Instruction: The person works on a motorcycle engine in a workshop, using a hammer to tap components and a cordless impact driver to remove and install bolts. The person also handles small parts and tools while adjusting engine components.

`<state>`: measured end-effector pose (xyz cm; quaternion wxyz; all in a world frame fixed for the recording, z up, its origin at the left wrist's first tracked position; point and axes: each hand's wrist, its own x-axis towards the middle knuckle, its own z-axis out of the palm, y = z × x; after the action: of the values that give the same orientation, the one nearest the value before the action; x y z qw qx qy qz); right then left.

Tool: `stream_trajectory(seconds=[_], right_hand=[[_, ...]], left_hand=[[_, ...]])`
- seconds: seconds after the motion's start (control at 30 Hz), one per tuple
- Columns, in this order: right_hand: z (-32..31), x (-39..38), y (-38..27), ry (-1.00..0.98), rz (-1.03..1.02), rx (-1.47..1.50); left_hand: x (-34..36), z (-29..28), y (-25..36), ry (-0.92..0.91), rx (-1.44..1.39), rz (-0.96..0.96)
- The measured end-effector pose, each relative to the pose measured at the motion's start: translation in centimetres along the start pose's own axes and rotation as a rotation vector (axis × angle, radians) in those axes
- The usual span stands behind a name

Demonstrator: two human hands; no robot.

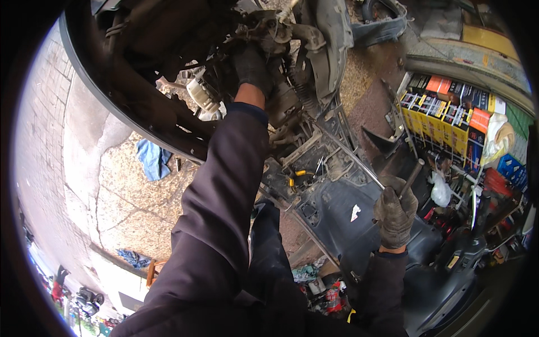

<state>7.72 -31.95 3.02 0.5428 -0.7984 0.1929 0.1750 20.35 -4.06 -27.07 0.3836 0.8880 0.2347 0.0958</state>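
My left hand point(251, 66), in a dark glove, reaches into the shadowed underside of an opened vehicle front, among grimy metal parts. Its fingers are hidden there. Beside it is a whitish plastic part point(202, 96). My right hand point(395, 213), in a worn grey-brown glove, is closed round a bar-handled metal tool point(414, 175) above the black plastic floor panel point(348, 210). One dark end sticks up past the fingers. A shiny rod point(368, 175) runs from the fist toward the vehicle; whether it belongs to the tool is unclear. Yellow-handled pieces point(298, 173) lie on the panel.
A large curved dark body panel point(101, 92) arches over the left. Stacked yellow and black boxes point(441, 123) stand at the right, near a white plastic bag point(441, 190) and cluttered parts. A blue cloth point(152, 159) lies on the stone ground. A black seat-like part is at lower right.
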Motion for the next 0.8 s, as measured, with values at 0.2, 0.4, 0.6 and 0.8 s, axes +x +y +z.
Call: stream_trajectory(seconds=[0.2, 0.4, 0.6, 0.8], right_hand=[[2.5, 2.2, -2.5, 0.007, -0.115, 0.002], [3.3, 3.0, -3.2, -0.074, -0.168, 0.047], [4.1, 2.8, -4.6, -0.098, -0.155, 0.023], [4.7, 2.6, -6.3, -0.07, -0.198, -0.078]], left_hand=[[0.4, 0.1, 3.0, -0.116, -1.531, -0.745], [1.6, -2.6, 5.7, -0.088, -2.042, -0.493], [3.0, -2.3, 4.5, -0.187, -2.144, -0.528], [3.0, -1.8, 3.1, -0.263, -2.098, -0.486]])
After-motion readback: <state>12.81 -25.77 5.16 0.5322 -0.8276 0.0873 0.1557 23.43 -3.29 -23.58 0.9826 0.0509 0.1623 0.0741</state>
